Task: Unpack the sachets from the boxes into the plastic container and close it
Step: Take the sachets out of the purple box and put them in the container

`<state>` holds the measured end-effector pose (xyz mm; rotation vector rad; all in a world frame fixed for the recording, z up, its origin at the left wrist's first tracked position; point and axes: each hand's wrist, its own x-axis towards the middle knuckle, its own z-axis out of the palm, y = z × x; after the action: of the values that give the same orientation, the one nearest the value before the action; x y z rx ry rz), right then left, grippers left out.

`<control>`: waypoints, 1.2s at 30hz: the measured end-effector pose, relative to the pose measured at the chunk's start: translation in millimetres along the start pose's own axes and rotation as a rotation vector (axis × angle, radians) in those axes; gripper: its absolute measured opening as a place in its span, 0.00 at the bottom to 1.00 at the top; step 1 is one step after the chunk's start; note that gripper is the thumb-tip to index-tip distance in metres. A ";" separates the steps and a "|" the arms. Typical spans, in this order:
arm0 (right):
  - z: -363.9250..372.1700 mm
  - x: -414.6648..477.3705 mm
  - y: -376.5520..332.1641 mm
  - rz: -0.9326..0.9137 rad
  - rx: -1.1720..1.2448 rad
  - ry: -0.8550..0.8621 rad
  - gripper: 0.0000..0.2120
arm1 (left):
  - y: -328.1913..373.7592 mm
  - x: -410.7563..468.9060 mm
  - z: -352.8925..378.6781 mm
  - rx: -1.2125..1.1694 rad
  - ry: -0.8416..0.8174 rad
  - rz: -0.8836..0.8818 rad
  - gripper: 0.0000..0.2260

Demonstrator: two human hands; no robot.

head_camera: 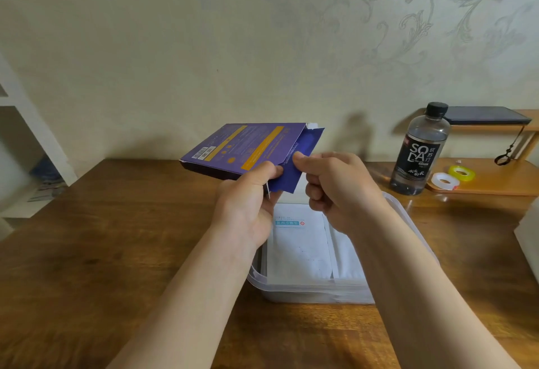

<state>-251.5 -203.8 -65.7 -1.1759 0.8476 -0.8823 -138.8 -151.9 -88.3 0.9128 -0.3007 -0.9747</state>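
Note:
I hold a flat purple box [239, 147] with yellow bands in the air above the table, its open end turned right. My left hand [248, 202] grips the box at its near right corner, thumb on top. Blue sachets [294, 164] stick out of the open end, and my right hand [335, 185] pinches them between thumb and curled fingers. Below my hands sits the clear plastic container [315, 291], open, with white sachets [297, 246] lying flat inside. My right forearm hides the container's right side.
A dark soda bottle [420, 150] stands at the right on the wooden table [116, 252]. Two tape rolls [453, 177] lie on a low wooden stand [495, 182] beside it. A white object [529, 234] is at the right edge, white shelving [26, 135] at the left.

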 end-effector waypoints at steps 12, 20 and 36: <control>-46.7 10.4 -12.8 -0.300 -0.581 0.127 0.19 | 7.0 12.8 -11.1 -0.084 0.100 -0.046 0.19; -59.8 18.3 -2.9 -0.860 -1.092 0.069 0.11 | 8.9 9.7 -8.3 -0.063 0.080 -0.133 0.06; -96.1 -42.7 -32.0 -0.219 -0.339 0.165 0.07 | 14.4 21.8 -24.1 -0.223 0.111 -0.059 0.11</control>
<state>-359.9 -208.0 -47.7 -1.5273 1.0453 -1.0521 -103.9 -153.5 -95.3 0.7715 -0.0694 -0.9864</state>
